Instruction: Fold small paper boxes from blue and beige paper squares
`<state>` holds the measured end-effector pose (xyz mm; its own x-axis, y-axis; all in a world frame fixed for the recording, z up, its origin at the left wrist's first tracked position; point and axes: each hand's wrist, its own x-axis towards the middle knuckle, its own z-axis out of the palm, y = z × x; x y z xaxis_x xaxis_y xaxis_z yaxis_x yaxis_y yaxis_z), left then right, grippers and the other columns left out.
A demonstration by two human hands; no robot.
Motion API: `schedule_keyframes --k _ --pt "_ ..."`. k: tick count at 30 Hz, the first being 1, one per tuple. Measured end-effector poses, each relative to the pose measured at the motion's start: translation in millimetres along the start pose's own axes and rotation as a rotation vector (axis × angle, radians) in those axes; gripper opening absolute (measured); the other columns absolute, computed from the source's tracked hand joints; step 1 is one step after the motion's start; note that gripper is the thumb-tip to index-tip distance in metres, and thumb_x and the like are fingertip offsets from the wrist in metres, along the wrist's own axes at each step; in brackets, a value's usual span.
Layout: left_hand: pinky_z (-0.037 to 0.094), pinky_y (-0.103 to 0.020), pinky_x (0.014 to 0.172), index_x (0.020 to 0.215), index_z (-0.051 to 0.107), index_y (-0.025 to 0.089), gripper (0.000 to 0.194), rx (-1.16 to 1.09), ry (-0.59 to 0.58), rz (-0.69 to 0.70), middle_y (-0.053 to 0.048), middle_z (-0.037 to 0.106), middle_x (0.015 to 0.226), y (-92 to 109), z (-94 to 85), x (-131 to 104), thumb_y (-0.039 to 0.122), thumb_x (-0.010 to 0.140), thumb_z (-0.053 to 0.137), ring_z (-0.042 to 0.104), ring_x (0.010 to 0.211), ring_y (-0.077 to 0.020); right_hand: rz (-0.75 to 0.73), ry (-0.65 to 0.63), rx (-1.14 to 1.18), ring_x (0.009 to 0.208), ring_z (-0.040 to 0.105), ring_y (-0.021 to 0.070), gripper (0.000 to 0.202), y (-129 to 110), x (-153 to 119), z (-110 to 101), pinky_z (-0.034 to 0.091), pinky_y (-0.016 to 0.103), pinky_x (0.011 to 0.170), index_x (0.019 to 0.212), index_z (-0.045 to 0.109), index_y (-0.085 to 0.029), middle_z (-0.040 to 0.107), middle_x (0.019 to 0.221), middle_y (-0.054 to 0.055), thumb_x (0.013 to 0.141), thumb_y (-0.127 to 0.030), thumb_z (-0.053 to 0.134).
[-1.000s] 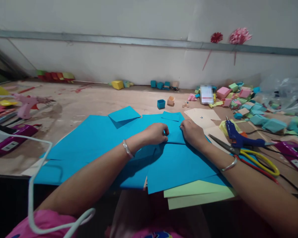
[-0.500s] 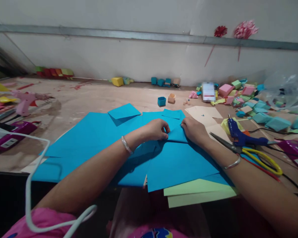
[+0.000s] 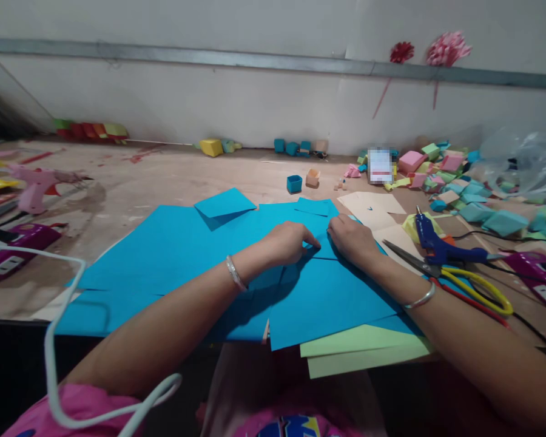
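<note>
Our left hand (image 3: 286, 244) is low over the blue paper (image 3: 327, 297), with its pointing finger stretched out and the tip on a sheet. There is a small gap under that finger, but the other fingers are curled, and we cannot tell if they pinch anything. Our right hand (image 3: 351, 238) is on the paper too, just beside the left one, with a bit of blue between them. Its fingers are bent in, and we cannot tell if they hold an edge.

The blue paper lies right in front of us, spread over the near side of the table (image 3: 131, 176) in flat sheets. A smaller blue piece (image 3: 225, 202) sits at their far edge. Green paper (image 3: 364, 355) sticks out toward us. By our right arm we see scissors (image 3: 437, 271) with yellow and red handles, and a blue glue gun (image 3: 430, 237) just past them. A pink glue gun (image 3: 34, 185) is far off on the left. A blue box (image 3: 294, 184) and a tan box (image 3: 313, 178), both small, stand beyond the sheets.
</note>
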<state>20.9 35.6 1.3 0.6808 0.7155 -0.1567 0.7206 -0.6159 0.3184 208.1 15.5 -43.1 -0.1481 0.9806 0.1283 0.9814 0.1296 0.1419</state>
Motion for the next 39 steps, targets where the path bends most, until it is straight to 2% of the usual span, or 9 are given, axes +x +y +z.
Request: schedule_keyframes --k 6,10,13,16,18,20,27,33,39 --pt "0.041 -0.028 0.067 0.113 0.072 0.03 0.041 0.029 0.032 0.024 -0.005 0.072 0.09 -1 1.5 0 0.012 0.079 0.059 0.062 0.081 -0.0216 -0.017 0.0 0.021 0.098 0.058 0.0224 0.029 2 1 1 0.037 0.028 0.066 0.104 0.056 -0.017 0.06 0.108 0.012 0.101 -0.029 0.03" --pt "0.041 -0.027 0.066 0.093 0.076 0.022 0.029 -0.02 0.0 0.093 -0.005 0.07 0.082 -5 2.3 4 0.008 0.075 0.057 0.061 0.076 -0.0202 -0.016 -0.001 0.037 0.1 0.058 0.023 0.028 3 1 1 0.037 0.029 0.066 0.106 0.056 -0.017 0.06 0.111 0.012 0.101 -0.029 0.031" --pt "0.042 -0.025 0.07 0.083 0.075 0.02 0.024 -0.038 -0.008 0.176 -0.004 0.066 0.086 -9 1.0 7 0.005 0.075 0.058 0.059 0.08 -0.0171 -0.016 -0.006 0.047 0.101 0.058 0.0227 0.028 3 1 0 0.037 0.029 0.067 0.106 0.056 -0.017 0.061 0.112 0.011 0.101 -0.029 0.031" --pt "0.041 -0.024 0.075 0.1 0.074 0.025 0.038 -0.072 -0.036 0.341 -0.002 0.06 0.091 -12 -2.1 7 0.002 0.077 0.056 0.056 0.084 -0.0149 -0.019 -0.013 0.054 0.101 0.058 0.0224 0.026 4 2 0 0.037 0.029 0.067 0.105 0.056 -0.017 0.062 0.11 0.011 0.1 -0.028 0.033" --pt "0.04 -0.023 0.073 0.114 0.07 0.028 0.05 -0.079 -0.071 0.474 -0.002 0.058 0.087 -13 -3.6 6 -0.002 0.08 0.049 0.054 0.08 -0.0138 -0.019 -0.012 0.057 0.1 0.058 0.0225 0.026 4 2 1 0.037 0.029 0.068 0.105 0.056 -0.017 0.062 0.109 0.011 0.1 -0.028 0.033" --pt "0.039 -0.023 0.071 0.12 0.068 0.028 0.055 -0.049 -0.091 0.546 -0.002 0.057 0.084 -13 -4.2 5 -0.004 0.082 0.044 0.053 0.077 -0.0137 -0.014 -0.006 0.057 0.1 0.058 0.0229 0.027 4 2 2 0.038 0.029 0.068 0.105 0.056 -0.017 0.062 0.109 0.011 0.1 -0.028 0.032" --pt "0.036 -0.022 0.066 0.122 0.067 0.03 0.057 0.089 -0.124 0.515 -0.002 0.062 0.087 -10 -6.0 3 -0.005 0.081 0.048 0.055 0.08 -0.0147 -0.008 -0.001 0.06 0.101 0.058 0.0234 0.025 4 4 4 0.039 0.029 0.069 0.106 0.056 -0.017 0.061 0.11 0.011 0.1 -0.028 0.034" --pt "0.036 -0.022 0.063 0.109 0.074 0.026 0.037 0.114 -0.169 0.38 -0.003 0.071 0.093 -6 -17.6 -9 0.006 0.081 0.061 0.06 0.078 -0.0154 -0.011 0.004 0.062 0.102 0.058 0.0235 0.026 4 3 3 0.039 0.029 0.07 0.107 0.056 -0.017 0.061 0.111 0.012 0.1 -0.028 0.033" --pt "0.035 -0.023 0.061 0.089 0.078 0.025 0.018 0.122 -0.172 0.219 -0.003 0.074 0.086 -9 -24.6 -17 0.014 0.076 0.071 0.061 0.075 -0.0166 -0.017 0.003 0.063 0.102 0.058 0.0232 0.026 4 2 2 0.039 0.028 0.071 0.107 0.056 -0.017 0.061 0.112 0.012 0.1 -0.028 0.033"
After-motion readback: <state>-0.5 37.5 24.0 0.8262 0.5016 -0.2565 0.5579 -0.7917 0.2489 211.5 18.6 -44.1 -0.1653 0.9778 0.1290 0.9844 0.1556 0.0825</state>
